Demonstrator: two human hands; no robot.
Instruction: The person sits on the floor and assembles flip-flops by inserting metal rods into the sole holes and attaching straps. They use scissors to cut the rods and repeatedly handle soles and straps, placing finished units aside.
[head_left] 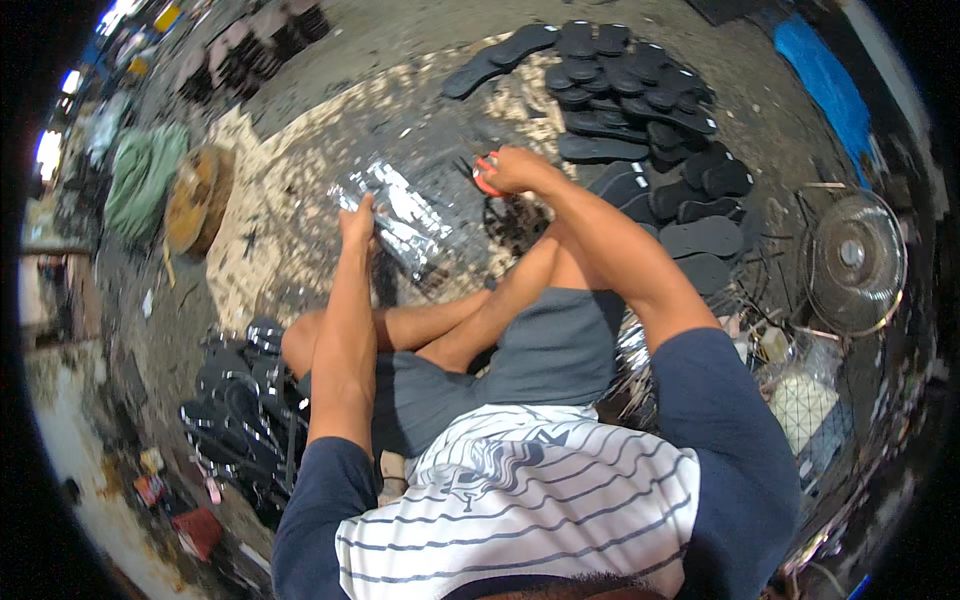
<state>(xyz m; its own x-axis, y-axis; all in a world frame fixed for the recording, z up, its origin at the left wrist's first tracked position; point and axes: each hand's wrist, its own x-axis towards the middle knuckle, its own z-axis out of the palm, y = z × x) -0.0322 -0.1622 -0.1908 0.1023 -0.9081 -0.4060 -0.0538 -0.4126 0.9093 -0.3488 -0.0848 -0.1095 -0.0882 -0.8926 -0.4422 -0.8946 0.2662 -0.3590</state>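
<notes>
My left hand [358, 218] is closed, thumb on top, on the near left edge of a shiny, see-through plastic sheet [408, 212]. The sheet slants down to the right above the dark, worn ground mat [300, 150]. To its right, my right hand [518, 170] grips a pair of red-handled scissors [486, 176]. Their dark blades point left toward the sheet, apart from it. Whether the blades are spread is hard to make out. My legs lie folded just below both hands.
Black shoe soles [625, 90] lie heaped at the far right. A round metal fan [852, 255] stands to the right. Black strapped sandals [240, 400] are piled by my left leg. A round wooden block [200, 198] and a green sack [145, 180] sit at the left.
</notes>
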